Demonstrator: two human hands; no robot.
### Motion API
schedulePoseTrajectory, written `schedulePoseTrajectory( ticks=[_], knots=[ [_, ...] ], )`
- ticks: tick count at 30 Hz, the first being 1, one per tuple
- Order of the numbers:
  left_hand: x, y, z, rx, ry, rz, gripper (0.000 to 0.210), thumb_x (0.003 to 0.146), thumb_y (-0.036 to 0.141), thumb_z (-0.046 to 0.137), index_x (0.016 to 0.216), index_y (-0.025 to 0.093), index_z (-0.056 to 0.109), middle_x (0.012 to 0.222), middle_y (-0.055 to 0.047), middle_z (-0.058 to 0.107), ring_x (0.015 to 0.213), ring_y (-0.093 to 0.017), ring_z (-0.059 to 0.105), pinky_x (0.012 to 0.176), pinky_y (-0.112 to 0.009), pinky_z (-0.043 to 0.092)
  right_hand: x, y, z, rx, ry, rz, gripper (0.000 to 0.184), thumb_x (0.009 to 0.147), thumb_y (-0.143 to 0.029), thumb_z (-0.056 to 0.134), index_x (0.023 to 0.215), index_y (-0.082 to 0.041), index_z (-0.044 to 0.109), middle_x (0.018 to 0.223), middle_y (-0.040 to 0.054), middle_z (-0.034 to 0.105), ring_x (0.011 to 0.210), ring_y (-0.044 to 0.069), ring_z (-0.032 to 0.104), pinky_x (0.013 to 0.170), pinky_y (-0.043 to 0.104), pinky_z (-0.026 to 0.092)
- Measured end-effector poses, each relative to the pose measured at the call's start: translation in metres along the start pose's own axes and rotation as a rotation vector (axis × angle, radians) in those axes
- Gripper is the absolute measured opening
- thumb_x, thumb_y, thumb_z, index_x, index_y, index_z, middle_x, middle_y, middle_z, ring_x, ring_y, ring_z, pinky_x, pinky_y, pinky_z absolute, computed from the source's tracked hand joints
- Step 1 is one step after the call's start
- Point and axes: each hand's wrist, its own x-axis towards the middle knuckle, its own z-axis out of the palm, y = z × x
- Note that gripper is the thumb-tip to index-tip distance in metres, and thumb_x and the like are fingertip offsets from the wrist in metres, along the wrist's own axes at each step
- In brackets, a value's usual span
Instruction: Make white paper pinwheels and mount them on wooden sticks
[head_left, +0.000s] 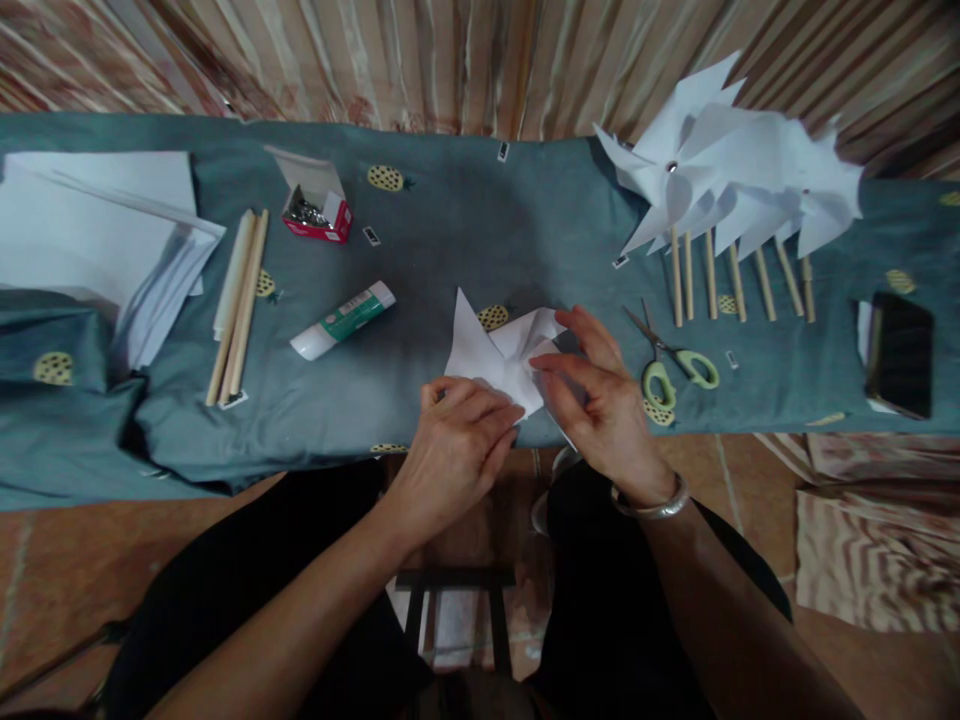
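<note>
A white paper pinwheel (480, 345), partly folded, lies at the table's front edge between my hands. One pointed blade sticks up at its far left, and its right side is curled inward. My left hand (461, 430) grips the near edge of the paper, its fingers bent over it. My right hand (596, 390) pinches the right part of the paper near the middle, thumb and fingers around a curled blade. A silver bracelet circles my right wrist. Just right of that hand lie scissors (664, 355) with green handles, blades apart.
Finished pinwheels (697, 150) on wooden sticks lie at the back right. A phone (900, 355) rests at the far right. Left of the paper are a glue stick (343, 320), a red box of metal fasteners (319, 215), wooden sticks (244, 310) and paper sheets (97, 230).
</note>
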Motion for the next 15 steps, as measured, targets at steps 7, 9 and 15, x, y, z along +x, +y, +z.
schedulePoseTrajectory(
  ticks=[7,9,15],
  knots=[
    [0.0015,0.0008,0.0002,0.002,-0.001,-0.042,0.017,0.093,0.020,0.057,0.104,0.022,0.070,0.102,-0.001,0.075,0.098,-0.021,0.061,0.097,-0.044,0.031,-0.0005,0.0048,0.0033,0.018,-0.014,0.010,0.019,0.091,-0.019,0.055,0.097,-0.027,0.071,0.143,0.0038,0.055,0.142,0.027,0.040,0.117,0.054,0.036],
    [0.0012,0.0009,0.0000,0.006,0.002,-0.047,0.017,0.093,0.020,0.057,0.104,0.021,0.071,0.101,-0.001,0.075,0.097,-0.021,0.061,0.098,-0.045,0.030,-0.0003,0.0047,0.0028,0.023,-0.017,0.008,0.018,0.090,-0.019,0.056,0.097,-0.026,0.071,0.143,0.0043,0.055,0.142,0.027,0.040,0.117,0.054,0.036],
    [0.0003,0.0009,-0.0001,0.012,0.005,-0.051,0.016,0.092,0.020,0.058,0.102,0.021,0.071,0.099,-0.001,0.075,0.096,-0.020,0.061,0.101,-0.046,0.028,0.0001,0.0032,0.0030,0.013,-0.025,-0.004,0.019,0.089,-0.017,0.056,0.096,-0.025,0.072,0.144,0.0053,0.054,0.143,0.027,0.039,0.118,0.052,0.035]
  ],
)
